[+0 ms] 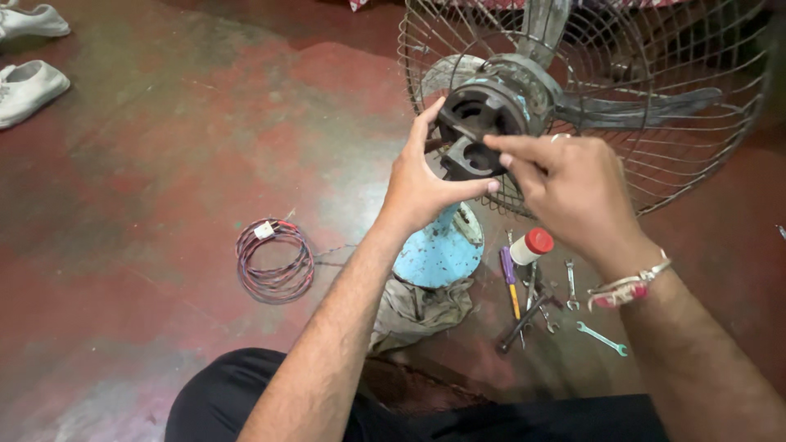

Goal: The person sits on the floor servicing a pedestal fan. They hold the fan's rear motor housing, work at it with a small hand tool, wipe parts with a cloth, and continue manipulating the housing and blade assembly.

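Red-painted concrete floor (164, 164), scuffed and patchy, and everything's just spread out on it. An old table fan is lying tipped back with its wire guard (655, 123) and grey blades (647, 105) up at about 1 o'clock in the view, and the chipped light-blue base (438, 254) sits near the middle.

Both hands are up on the back of the motor housing (499, 94). The left hand (422, 184) comes in from 7 o'clock, thumb and fingers spread and cupped around a dark bracket-like motor part (471, 151) from below and to the side. The right hand (573, 188) comes from 4 o'clock with fingertips pressed together on the top edge of the same part, more a pinch than a full grip. So the part sits right between the two hands, touching both, directly against the housing just above it at 12 o'clock. Left hand carries it; right is just on its rim.

Down on the floor: a coil of winding wire (274, 260) at 9 o'clock from the base, a rag (417, 311) under the base, and at 5 o'clock a pile of spanners (602, 337), a purple-handled screwdriver (509, 278) and a small white bottle with a red cap (530, 245). White shoes (29, 86) are way off at 10 o'clock.
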The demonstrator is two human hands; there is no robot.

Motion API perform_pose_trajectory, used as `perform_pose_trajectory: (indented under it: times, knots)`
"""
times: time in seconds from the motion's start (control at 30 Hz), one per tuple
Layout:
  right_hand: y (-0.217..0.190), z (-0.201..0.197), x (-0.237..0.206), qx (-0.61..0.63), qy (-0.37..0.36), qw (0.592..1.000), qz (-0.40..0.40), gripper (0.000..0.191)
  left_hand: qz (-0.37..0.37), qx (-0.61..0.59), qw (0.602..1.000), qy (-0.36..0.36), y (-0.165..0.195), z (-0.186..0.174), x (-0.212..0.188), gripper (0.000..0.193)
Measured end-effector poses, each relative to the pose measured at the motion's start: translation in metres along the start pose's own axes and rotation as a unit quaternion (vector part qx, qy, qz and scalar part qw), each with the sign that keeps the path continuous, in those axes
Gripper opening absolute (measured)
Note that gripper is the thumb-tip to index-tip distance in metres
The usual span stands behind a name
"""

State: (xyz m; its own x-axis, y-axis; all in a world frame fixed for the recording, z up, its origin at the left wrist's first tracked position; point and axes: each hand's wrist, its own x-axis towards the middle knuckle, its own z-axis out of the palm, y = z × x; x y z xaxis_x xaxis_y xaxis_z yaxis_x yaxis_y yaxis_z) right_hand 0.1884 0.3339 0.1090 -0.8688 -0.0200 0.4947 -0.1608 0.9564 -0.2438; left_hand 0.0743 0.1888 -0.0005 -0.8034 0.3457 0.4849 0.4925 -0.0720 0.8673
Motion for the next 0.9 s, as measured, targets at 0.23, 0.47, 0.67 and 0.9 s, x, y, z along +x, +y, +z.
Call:
perform_pose_trajectory:
  times: [0.23,0.47,0.67,0.9]
  knots:
    - [0.006,-0.006,-0.011,-0.029,-0.020,0.999,0.012,0.028,0.011,0.011,0.999,0.045,0.004,0.008,-0.007,0.116]
    - [0.009,0.001,-0.011,-0.034,0.021,0.998,-0.053,0.031,0.032,0.030,0.997,0.058,0.006,0.009,-0.007,0.116]
    - [0.014,-0.001,-0.018,-0.096,0.062,0.990,-0.077,0.028,0.022,0.039,0.997,0.062,0.006,0.007,-0.009,0.117]
    - [0.013,0.009,-0.018,-0.135,0.086,0.979,-0.125,0.033,0.025,0.036,0.998,0.050,0.010,0.004,-0.007,0.118]
